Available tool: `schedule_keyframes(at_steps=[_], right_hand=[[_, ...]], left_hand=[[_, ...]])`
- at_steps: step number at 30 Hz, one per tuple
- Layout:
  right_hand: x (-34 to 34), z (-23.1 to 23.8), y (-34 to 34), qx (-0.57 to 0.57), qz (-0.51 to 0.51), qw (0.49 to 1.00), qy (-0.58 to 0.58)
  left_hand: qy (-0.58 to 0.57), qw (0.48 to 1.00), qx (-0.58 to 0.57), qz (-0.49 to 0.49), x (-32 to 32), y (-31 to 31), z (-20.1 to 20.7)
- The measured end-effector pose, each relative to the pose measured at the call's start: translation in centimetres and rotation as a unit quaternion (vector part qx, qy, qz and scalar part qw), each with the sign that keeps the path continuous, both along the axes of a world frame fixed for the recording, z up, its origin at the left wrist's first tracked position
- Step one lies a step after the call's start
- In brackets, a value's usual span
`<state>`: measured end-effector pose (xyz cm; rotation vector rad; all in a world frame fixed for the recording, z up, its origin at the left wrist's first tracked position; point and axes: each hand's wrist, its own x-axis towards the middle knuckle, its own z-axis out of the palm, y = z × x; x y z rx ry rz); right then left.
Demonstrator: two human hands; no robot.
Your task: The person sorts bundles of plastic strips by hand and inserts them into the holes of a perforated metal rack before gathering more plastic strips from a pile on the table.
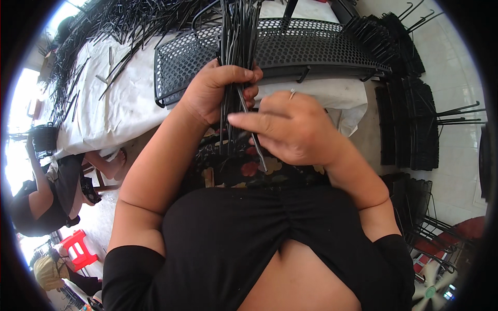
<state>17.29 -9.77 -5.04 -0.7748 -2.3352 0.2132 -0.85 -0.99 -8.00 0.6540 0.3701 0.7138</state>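
My left hand (212,90) is wrapped round an upright bundle of thin black strips (239,39), thumb across the front. The strips fan out above the fist, and their lower ends hang below it over my dark floral-patterned lap (249,173). One strip (261,158) slants out of the bundle toward the lower right. My right hand (295,127), with a ring on one finger, is just right of the bundle. Its forefinger reaches across that slanting strip and the other fingers curl beneath, so the strip runs between them.
Beyond the bundle, a black perforated metal panel (311,44) lies on a table with a white cover (119,116). Loose black strips (119,20) heap at the far left. Black racks (415,124) stand at right. Another person (52,192) sits at left, near a red stool (79,250).
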Motion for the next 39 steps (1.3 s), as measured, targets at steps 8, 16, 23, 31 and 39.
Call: schedule_keyframes(at_steps=[8,16,23,31,39], right_hand=[[1.0,0.4,1.7,-0.363,0.038,0.673,0.643],[-1.9,-1.4,3.0,-0.556,0.006,0.547,0.626],[-2.2,0.0,3.9,-0.342,-0.078,0.846,0.402],[-2.4,-1.4,6.6,-0.292,-0.062,0.877,0.376],[-2.8,-1.9,7.2,-0.218,-0.209,0.927,0.224]], left_hand=[[0.102,0.994,-0.043,0.013,0.1,-1.1,-0.5],[0.227,0.96,0.138,0.088,2.0,-3.4,-1.0],[0.213,0.972,0.093,0.029,0.9,-2.7,1.0],[0.068,0.989,-0.028,-0.128,0.1,-2.9,-0.3],[0.022,0.991,-0.105,-0.077,0.0,-2.1,-2.1]])
